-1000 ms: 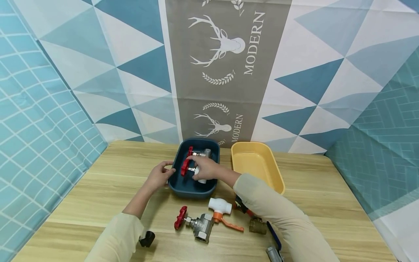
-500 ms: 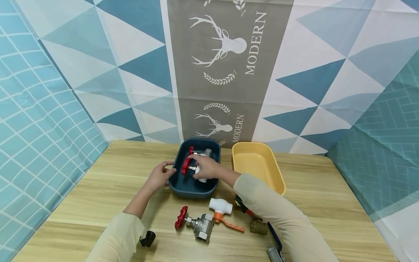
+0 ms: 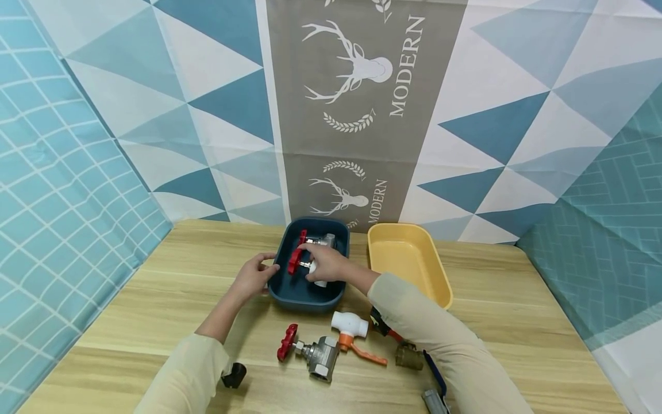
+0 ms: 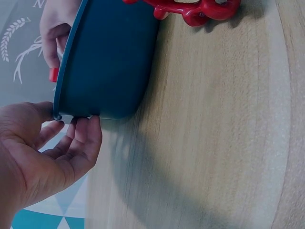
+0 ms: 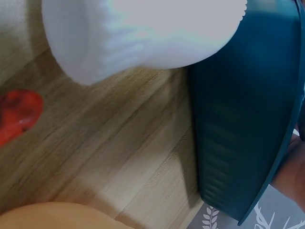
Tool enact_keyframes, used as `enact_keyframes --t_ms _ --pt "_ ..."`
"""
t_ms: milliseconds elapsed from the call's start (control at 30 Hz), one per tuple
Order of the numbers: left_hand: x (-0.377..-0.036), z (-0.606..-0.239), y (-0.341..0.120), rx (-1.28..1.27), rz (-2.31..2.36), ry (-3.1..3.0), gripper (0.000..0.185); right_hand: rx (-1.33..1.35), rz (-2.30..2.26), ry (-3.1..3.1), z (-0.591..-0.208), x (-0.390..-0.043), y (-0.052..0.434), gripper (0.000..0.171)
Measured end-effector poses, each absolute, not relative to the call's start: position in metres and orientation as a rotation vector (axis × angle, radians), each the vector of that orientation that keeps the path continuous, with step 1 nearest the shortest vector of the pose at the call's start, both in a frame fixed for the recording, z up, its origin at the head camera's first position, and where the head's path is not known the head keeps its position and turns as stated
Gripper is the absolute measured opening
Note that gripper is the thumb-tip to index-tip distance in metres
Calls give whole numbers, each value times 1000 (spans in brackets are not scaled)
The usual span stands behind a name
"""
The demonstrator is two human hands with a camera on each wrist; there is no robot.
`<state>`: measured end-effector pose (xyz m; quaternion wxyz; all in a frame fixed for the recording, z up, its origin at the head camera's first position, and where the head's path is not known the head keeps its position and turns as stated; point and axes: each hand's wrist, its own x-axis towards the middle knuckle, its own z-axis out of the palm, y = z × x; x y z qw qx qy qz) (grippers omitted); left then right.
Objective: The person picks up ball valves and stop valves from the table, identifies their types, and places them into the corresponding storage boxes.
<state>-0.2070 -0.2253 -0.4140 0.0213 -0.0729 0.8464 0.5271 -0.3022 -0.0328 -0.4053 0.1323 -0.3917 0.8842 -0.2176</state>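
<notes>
My left hand [image 3: 265, 271] grips the left rim of a dark blue tray [image 3: 302, 296], thumb on the rim and fingers under the wall. The left wrist view shows that hand [image 4: 71, 121] on the tray [image 4: 109, 62]. My right hand [image 3: 316, 265] reaches into the tray and holds a white valve with a red handwheel [image 3: 295, 260]. A metal valve with a red wheel [image 3: 316, 240] lies at the tray's back. The right wrist view shows the tray's outer wall [image 5: 243, 119] and a white plastic valve [image 5: 143, 33] on the table.
An empty yellow tray [image 3: 439, 287] stands right of the blue one. In front lie a metal gate valve with a red wheel [image 3: 312, 352], a white valve with an orange lever [image 3: 351, 328], a brass valve [image 3: 408, 355], a blue-handled valve [image 3: 433, 391] and a small black part [image 3: 234, 375].
My right hand has edged the white valve slightly toward the tray's back. My left hand stays on the rim.
</notes>
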Motion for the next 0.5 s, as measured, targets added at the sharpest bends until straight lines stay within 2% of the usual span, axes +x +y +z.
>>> enact_keyframes --t_ms 500 --pt "-211 -416 -225 -289 1583 2612 42 -1130 -616 2578 -409 -304 -35 73"
